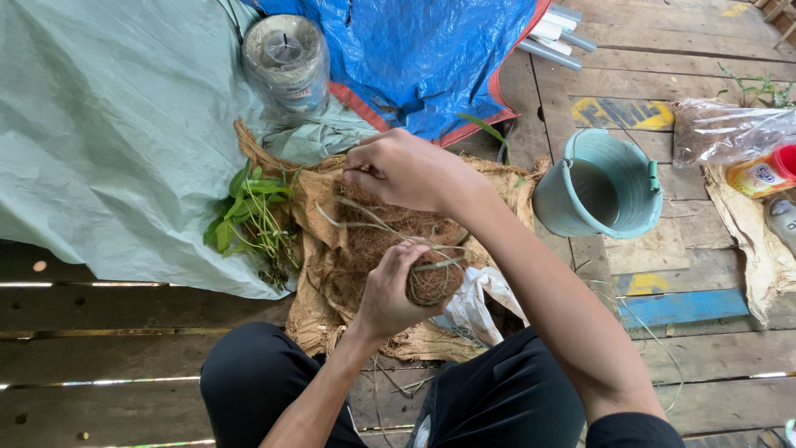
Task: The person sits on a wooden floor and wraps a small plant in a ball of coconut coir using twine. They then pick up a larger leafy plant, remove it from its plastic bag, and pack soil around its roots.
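My left hand [396, 286] grips a round ball of brown coconut fibre [435, 282] wrapped with thin pale strands. My right hand [402, 170] is raised above it, pinching one strand [373, 217] that runs taut down to the ball. Both hands are over a pile of loose brown fibre [373, 241] lying on a burlap sack [319, 319]. A bunch of small green seedlings [249, 220] with bare roots lies to the left of the sack.
A teal bucket [599, 184] stands to the right on the plank floor. A pale green tarp [108, 133], a blue tarp [423, 58] and a spool of line [284, 60] lie behind. At far right are a plastic bag [730, 131] and a red-capped bottle [763, 172].
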